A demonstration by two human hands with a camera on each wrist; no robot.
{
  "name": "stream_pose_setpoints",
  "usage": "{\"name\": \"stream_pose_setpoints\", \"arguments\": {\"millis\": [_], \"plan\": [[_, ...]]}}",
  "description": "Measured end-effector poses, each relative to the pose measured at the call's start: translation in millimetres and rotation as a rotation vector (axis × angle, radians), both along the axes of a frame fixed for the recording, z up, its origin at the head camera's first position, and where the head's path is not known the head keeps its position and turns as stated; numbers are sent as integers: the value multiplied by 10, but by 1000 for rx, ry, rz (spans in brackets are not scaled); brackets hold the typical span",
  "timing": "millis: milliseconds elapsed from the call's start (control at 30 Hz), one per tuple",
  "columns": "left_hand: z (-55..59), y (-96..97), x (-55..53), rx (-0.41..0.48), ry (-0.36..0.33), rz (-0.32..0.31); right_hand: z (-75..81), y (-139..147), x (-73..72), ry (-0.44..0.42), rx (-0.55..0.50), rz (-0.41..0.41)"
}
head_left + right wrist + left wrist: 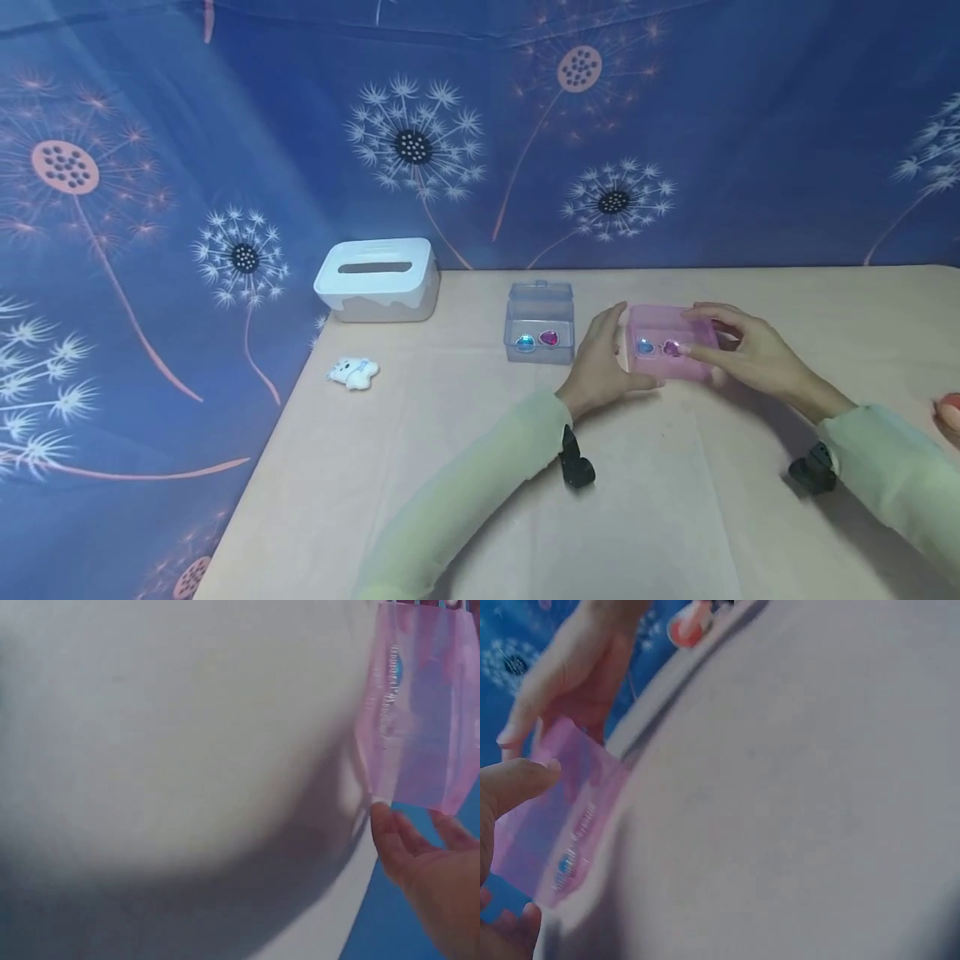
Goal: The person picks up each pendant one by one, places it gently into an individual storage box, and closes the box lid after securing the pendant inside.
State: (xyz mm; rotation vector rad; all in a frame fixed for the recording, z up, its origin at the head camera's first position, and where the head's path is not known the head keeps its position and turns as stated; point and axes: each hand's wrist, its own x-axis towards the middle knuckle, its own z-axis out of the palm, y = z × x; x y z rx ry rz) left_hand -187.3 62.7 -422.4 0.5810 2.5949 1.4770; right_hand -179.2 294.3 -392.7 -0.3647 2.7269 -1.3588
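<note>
A see-through pink plastic box (672,367) is between my two hands, with a blue gem (645,347) and a purple gem (671,347) visible in it. My left hand (600,362) grips its left side, thumb at the front and fingers along the side. At the right side my right hand (746,350) holds the box, thumb across the front and fingers near the upper back edge. To the left stands a grey clear box (539,352), its lid raised, containing a blue gem (525,342) and a red-pink gem (550,337).
A white tissue box (378,287) stands at the table's back left. In front of it lies a small white animal figure (353,373). Partly cut off at the right edge is a red thing (951,402). Patterned blue cloth (480,150) hangs behind the table.
</note>
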Motion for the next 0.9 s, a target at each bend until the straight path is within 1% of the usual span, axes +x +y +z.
{"name": "stream_pose_setpoints", "arguments": {"millis": [67,100,167,267,333,400,500,633,700,833,900], "plan": [[54,-66,70,-22,43,-11,24,-14,9,18,33,-12],[86,-104,104,-24,60,-19,38,-24,14,42,50,-16],[149,-186,167,-26,87,-41,56,-49,12,101,80,-22],[252,-312,233,-42,131,-66,107,-108,7,214,115,-18],[313,-386,250,-40,165,-71,164,-165,-3,285,141,-11],[368,-451,244,-32,205,-63,234,-237,-15,338,162,-5],[421,-557,212,13,236,-39,341,-392,-38,389,175,10],[468,-742,171,70,221,32,444,-677,-57,366,142,38],[481,-841,143,88,223,73,457,-828,-73,361,122,50],[456,-1029,65,108,231,162,441,-1107,-145,337,48,48],[416,-1115,28,102,216,210,412,-1245,-205,292,0,35]]}}
